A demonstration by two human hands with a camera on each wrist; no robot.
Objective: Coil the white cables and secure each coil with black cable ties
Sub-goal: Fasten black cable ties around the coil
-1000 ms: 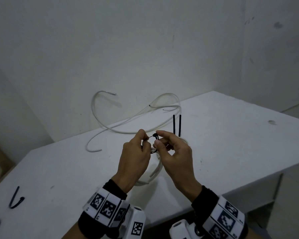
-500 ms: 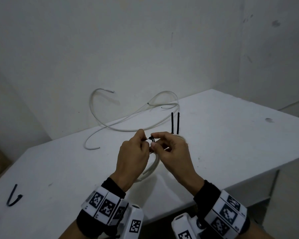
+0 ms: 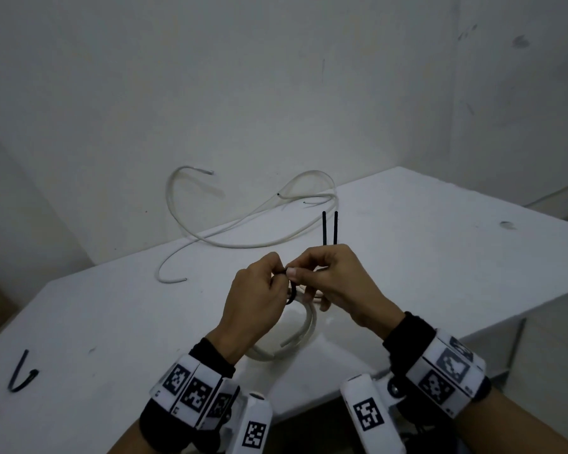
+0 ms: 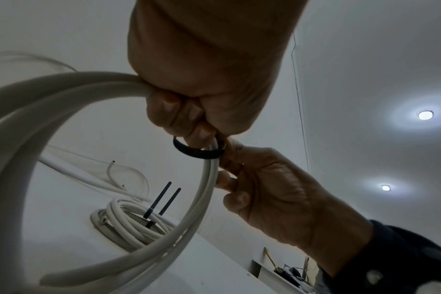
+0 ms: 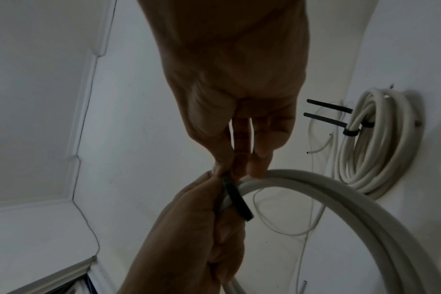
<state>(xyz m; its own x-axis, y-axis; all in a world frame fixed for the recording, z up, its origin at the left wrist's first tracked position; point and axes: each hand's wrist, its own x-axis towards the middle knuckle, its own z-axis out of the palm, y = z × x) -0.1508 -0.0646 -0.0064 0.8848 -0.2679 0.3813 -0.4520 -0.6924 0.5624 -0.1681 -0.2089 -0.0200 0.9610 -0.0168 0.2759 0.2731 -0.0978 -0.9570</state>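
Both hands close a black tie around a white cable coil held above the bench.
Left hand (image 3: 258, 291) grips the held coil (image 4: 63, 159) in its curled fingers and pinches the black cable tie (image 4: 199, 152) at the top; right hand (image 3: 336, 283) pinches the same tie from the other side, fingertips touching the left's. The tie forms a loose loop around the coil's strands. Behind the hands a finished coil (image 5: 375, 143) lies on the bench (image 3: 440, 257), bound with two ties, tails sticking up. Loose white cable (image 3: 243, 231) sprawls at the far edge by the wall. Spare black ties (image 3: 22, 375) lie near left.
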